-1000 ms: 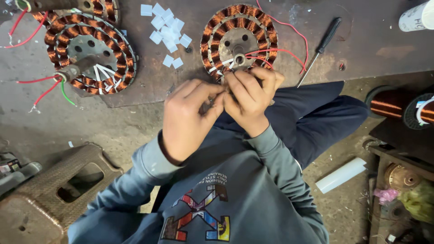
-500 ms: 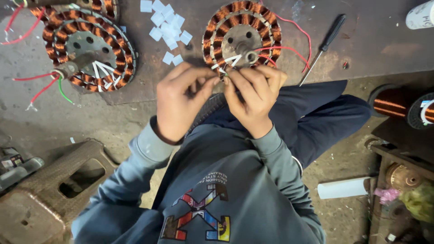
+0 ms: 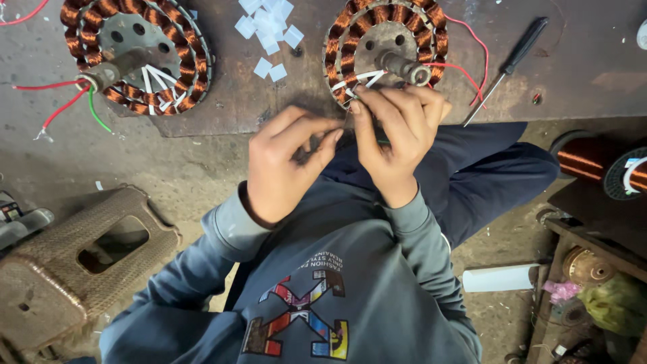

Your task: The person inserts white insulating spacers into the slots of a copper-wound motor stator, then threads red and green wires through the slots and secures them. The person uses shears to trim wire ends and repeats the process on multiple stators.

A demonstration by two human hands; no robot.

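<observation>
The wound stator (image 3: 385, 50) with copper coils lies flat on the dark, worn bench (image 3: 579, 74), at its near edge. The right hand (image 3: 394, 135) touches its rim, fingers pinched on a thin wire there. The left hand (image 3: 286, 162) is just beside, fingers curled together; what they grip I cannot tell. A second stator (image 3: 135, 54) lies further left, small white paper pieces (image 3: 266, 23) between the two. A screwdriver (image 3: 509, 64) rests to the right. Below, the concrete floor (image 3: 175, 168) is dusty, with a brown stool (image 3: 74, 269) and a copper wire spool (image 3: 600, 165).
</observation>
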